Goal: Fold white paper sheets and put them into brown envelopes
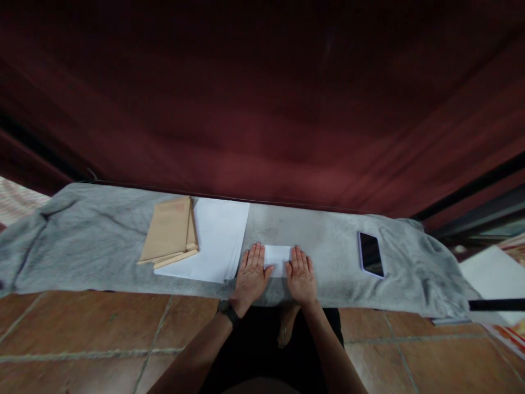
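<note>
- My left hand [251, 280] lies flat and open, palm down, over the left end of a small white paper [278, 256]; its fingers point away from me and clasp nothing.
- My right hand [302, 280] lies the same way over the right end, open and palm down, its thumb turned inward toward my other thumb; the two hands are apart, with the paper's middle showing between them.
- The paper is right in front of me, near the front edge of the grey cloth-covered worktop [334, 232].
- Just beside my left hand, a spread of larger white sheets [219, 235] lies flat.
- Brown envelopes [167, 227] overlap the left part of those sheets.
- Well apart to my right, a phone [371, 255] lies dark screen up.
- A dark watch [228, 312] circles my left wrist.
</note>
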Demonstrator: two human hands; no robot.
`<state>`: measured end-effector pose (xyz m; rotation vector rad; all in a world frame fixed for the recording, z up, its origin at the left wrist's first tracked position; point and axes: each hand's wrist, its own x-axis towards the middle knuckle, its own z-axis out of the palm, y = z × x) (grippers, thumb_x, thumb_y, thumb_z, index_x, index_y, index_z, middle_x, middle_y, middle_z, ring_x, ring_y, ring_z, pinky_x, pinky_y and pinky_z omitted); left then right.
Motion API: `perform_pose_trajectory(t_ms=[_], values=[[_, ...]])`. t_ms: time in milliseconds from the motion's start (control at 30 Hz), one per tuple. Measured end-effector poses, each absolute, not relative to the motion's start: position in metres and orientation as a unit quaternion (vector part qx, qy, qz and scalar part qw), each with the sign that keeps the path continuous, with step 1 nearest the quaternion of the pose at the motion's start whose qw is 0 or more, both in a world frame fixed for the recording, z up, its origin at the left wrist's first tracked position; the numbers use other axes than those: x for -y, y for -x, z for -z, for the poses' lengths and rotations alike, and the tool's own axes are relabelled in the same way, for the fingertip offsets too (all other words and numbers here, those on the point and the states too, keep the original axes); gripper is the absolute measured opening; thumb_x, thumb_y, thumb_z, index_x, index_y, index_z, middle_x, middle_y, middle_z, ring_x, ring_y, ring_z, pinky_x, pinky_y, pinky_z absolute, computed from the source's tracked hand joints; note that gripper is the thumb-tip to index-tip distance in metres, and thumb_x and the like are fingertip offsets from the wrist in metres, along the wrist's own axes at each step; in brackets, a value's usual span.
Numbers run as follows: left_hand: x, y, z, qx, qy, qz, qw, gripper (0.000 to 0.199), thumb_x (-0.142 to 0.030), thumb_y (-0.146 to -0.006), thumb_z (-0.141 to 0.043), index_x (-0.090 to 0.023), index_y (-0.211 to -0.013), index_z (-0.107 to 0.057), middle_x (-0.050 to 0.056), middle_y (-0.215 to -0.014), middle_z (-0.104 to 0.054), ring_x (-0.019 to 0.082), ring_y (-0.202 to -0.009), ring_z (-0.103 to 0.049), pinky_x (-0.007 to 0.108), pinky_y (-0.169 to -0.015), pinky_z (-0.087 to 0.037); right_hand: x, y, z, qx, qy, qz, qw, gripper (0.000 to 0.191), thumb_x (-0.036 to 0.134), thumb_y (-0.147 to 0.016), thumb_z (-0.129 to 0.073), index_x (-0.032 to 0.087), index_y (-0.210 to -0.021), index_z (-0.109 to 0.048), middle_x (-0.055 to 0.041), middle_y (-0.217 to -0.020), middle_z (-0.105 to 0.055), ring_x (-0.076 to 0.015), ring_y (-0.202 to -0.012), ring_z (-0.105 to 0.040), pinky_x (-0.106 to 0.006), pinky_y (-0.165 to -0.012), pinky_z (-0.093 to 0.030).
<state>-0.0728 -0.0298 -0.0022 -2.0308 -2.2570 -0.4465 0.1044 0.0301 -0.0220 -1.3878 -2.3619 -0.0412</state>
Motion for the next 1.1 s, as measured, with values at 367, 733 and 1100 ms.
perform_pose_trajectory(t_ms=[367,733,1100], values=[[0.038,0.081,-0.007,0.708,0.693,0.129,0.04,0.066,-0.046,-0.099,-0.041,-0.011,-0.154,-0.032,0.014,-0.16,-0.033,0.028,-0.151,-0.023,0.05,-0.124,-0.019,-0.026,-0.122,0.019,0.836,0.526,0.003,0.158,0.055,0.034,-0.106,-0.022,0.014,-0.155,-0.033,-0.012,-0.158,-0.039,-0.0279,-0.145,-0.035,-0.05,-0.119,-0.022],[0.058,0.068,-0.013,0.56,0.819,0.129,-0.01,0.057,-0.049,-0.101,-0.042,-0.024,-0.152,-0.037,0.009,-0.162,-0.031,0.024,-0.151,-0.024,0.046,-0.124,-0.019,-0.026,-0.123,0.02,0.833,0.513,-0.019,0.205,0.056,0.035,-0.106,-0.021,0.012,-0.156,-0.029,-0.0167,-0.158,-0.038,-0.0293,-0.146,-0.034,-0.053,-0.118,-0.025],[0.058,0.068,-0.007,0.557,0.822,0.122,0.0,0.067,-0.043,-0.099,-0.043,-0.008,-0.154,-0.029,0.016,-0.162,-0.028,0.024,-0.153,-0.018,0.043,-0.125,-0.014,0.004,-0.102,0.016,0.9,0.398,-0.014,0.177,0.056,0.038,-0.107,-0.022,0.013,-0.156,-0.031,-0.0135,-0.157,-0.04,-0.0241,-0.146,-0.035,-0.046,-0.121,-0.022]])
